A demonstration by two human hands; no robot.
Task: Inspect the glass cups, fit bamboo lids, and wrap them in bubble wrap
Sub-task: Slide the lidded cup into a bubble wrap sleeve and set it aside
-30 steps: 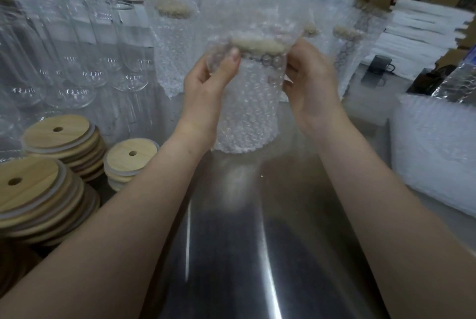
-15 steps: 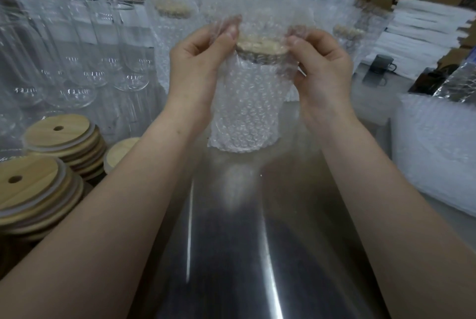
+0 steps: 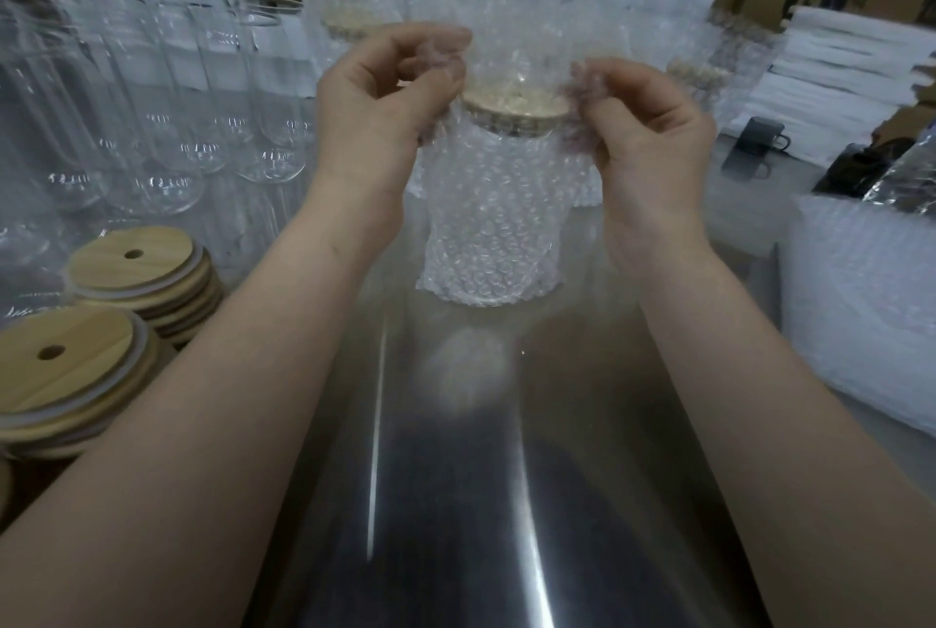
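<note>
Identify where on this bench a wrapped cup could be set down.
Free: the steel table between the forearms, before the cup in bubble wrap. Crowded: bamboo lids and glass cups left, bubble wrap pile right.

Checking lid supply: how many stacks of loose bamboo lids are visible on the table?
2, both at the left: one stack of bamboo lids at the near edge, another stack just behind it. The left forearm may hide more.
</note>
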